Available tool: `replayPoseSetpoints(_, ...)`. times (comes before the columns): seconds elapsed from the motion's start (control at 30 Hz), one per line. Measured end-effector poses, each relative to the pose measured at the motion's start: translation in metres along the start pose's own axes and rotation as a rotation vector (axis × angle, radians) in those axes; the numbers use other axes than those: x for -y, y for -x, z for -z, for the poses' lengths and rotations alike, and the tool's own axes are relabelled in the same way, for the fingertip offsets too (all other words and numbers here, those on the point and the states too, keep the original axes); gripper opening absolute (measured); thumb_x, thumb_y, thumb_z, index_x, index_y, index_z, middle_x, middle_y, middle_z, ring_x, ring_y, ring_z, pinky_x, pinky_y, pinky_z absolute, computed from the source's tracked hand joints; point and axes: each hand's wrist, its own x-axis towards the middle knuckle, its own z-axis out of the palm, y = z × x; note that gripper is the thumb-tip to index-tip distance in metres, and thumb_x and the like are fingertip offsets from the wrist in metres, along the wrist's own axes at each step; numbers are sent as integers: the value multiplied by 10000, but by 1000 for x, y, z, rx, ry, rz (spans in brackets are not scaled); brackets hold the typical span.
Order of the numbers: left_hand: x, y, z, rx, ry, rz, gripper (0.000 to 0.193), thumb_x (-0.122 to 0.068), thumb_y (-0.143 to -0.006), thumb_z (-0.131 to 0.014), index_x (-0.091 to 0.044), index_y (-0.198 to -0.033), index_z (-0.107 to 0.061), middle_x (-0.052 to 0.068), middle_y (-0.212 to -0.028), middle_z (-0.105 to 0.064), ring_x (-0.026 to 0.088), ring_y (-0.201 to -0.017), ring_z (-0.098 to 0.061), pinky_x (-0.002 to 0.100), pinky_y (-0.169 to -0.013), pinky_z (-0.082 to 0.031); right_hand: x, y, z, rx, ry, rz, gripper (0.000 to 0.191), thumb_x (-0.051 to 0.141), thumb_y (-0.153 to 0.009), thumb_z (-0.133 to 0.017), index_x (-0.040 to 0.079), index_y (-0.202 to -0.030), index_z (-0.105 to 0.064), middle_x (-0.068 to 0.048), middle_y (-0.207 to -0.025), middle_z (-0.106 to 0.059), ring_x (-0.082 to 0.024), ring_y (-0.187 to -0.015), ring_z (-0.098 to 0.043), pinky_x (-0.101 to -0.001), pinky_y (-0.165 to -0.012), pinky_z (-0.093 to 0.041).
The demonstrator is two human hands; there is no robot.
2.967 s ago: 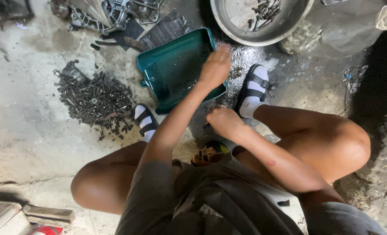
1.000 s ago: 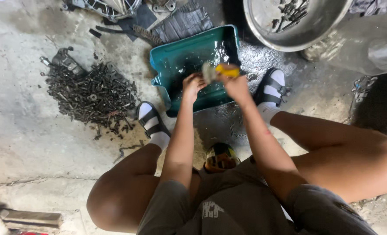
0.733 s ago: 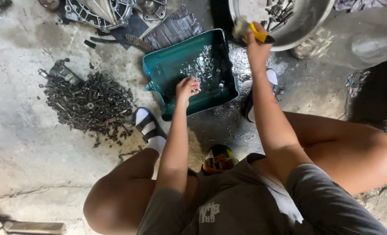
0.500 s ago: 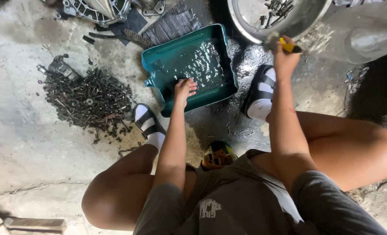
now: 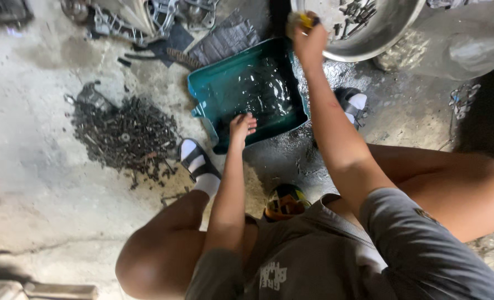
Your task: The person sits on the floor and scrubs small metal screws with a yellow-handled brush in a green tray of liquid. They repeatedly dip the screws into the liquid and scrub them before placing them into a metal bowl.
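My right hand (image 5: pixel 308 41) is raised at the near rim of a round metal basin (image 5: pixel 388 39) and is closed on a small yellow-handled tool (image 5: pixel 302 21). The basin holds several dark metal parts. My left hand (image 5: pixel 241 126) hangs over the near edge of a green plastic tray (image 5: pixel 211 91), fingers loosely spread, holding nothing. The tray's bottom is wet and glistening. I am squatting, with both sandalled feet on the wet concrete either side of the tray.
A heap of dark bolts and small metal parts (image 5: pixel 122 133) lies on the concrete floor to the left. Engine parts (image 5: pixel 141 16) and a ribbed dark mat (image 5: pixel 225 39) lie beyond the tray. A yellow and black object (image 5: pixel 285 201) sits between my knees.
My right hand lifted the yellow-handled tool out of the tray, swung it right past the basin's edge, then brought it back to the basin's near rim. My left hand stayed at the tray's near edge.
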Motion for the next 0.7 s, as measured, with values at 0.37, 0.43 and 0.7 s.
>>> replayPoseSetpoints(0.37,-14,-14,2,4,289,-107,260,-176,-940,-748,57,-1036,-684,175,-875,-743,214,-707,-720,317,-617,-611,6,99,8,576,-394,-110,297,71,-911,-715,7,-1200,-690,-82,-1036,-760,-156,-921,-715,-313,-805,-582)
replayPoseSetpoints(0.43,-21,-10,0,-34,366,-96,228,-161,-929,-722,22,-1063,-695,140,-899,-749,192,-731,-742,317,-633,-647,1,131,10,669,-367,-63,324,102,-884,-802,9,-1178,-702,-92,-1089,-747,-166,-962,-692,-316,-827,-561)
replayPoseSetpoints(0.7,-19,6,-5,73,506,-357,228,-58,-982,-624,5,-1183,-710,92,-1038,-709,138,-803,-664,295,-653,-551,14,184,22,675,-371,-122,289,123,-938,-747,57,-1219,-735,-95,-1155,-774,-143,-1016,-730,-292,-905,-579)
